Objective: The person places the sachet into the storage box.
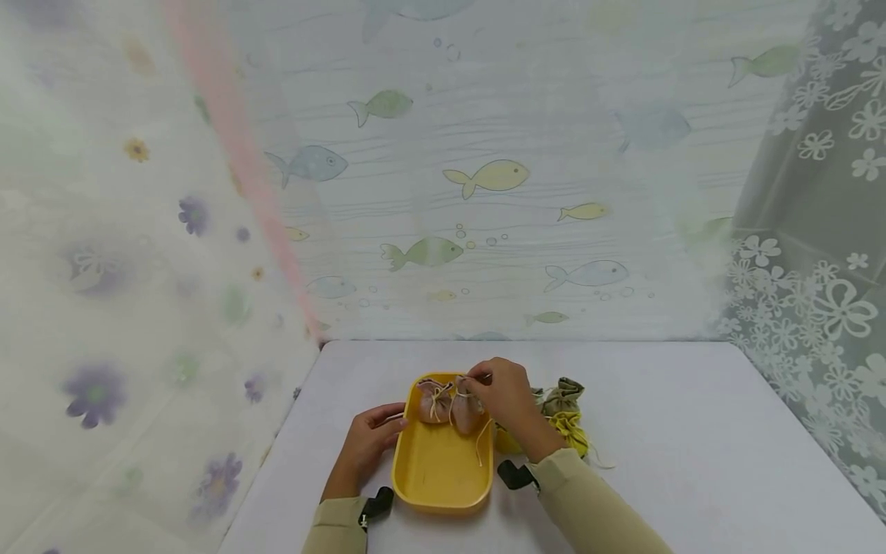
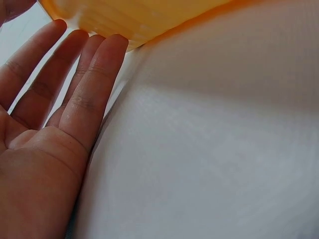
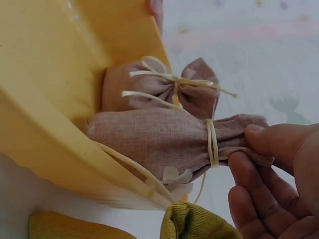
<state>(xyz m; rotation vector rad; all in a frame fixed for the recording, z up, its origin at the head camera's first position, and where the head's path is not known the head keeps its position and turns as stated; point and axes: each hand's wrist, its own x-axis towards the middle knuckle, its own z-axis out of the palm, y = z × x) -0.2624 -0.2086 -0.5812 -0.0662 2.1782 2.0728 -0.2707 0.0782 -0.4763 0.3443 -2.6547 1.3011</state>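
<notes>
My right hand [image 1: 504, 394] pinches the gathered top of a pinkish-brown drawstring pouch [image 3: 149, 139], between thumb and fingers. That pouch is at the far right of a yellow tray [image 1: 443, 481], its cream cord wound around the neck and one end trailing over the rim. Beside it in the tray sits another pinkish-brown pouch [image 3: 134, 89], tied with a cream bow. At the tray's left wall is my left hand [image 1: 374, 440]; in the left wrist view its fingers [image 2: 92, 94] are extended, their tips against the tray's outer side.
Right of the tray, partly behind my right forearm, lie a yellow pouch [image 1: 569, 431] and an olive-green pouch [image 1: 564, 396]. A white table [image 1: 664, 431] lies under everything. Printed fish curtains [image 1: 498, 254] stand behind its far edge.
</notes>
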